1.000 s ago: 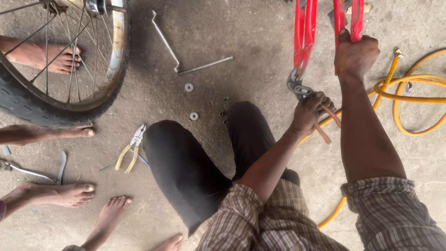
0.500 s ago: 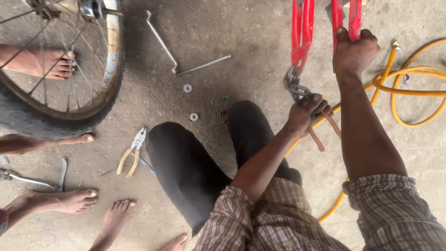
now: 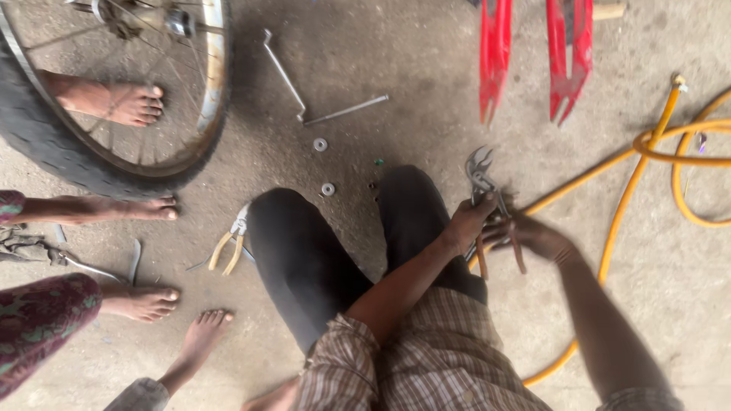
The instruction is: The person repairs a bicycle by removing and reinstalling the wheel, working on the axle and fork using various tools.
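- Rough grey concrete floor [image 3: 426, 68] fills the view, seen from above by a person crouching in dark trousers and a checked shirt.
- Both hands meet just past the right knee on a pair of grey steel slip-joint pliers with reddish-brown handles [image 3: 481, 183].
- Left hand [image 3: 468, 222] is closed around the handles just below the pivot; right hand [image 3: 533, 236] touches the handles from the other side, fingers curled, though how firmly it grips cannot be told.
- Long axis of the pliers runs nearly straight away from the body, open head pointing forward and handles pointing back.
- Directly ahead of the head, well apart, hang the two tips of a red painted metal bicycle fork [image 3: 529, 61]; the left-hand tip lies almost in line with the pliers.
- Yellow rubber hose [image 3: 632, 183] passes just beside the right hand.
- Off to the left lie two small round metal washers [image 3: 320, 144], a bent steel rod [image 3: 304, 91], yellow-handled pliers [image 3: 231, 242] and a spoked bicycle wheel with black tyre [image 3: 114, 99], among other people's bare feet [image 3: 129, 103].
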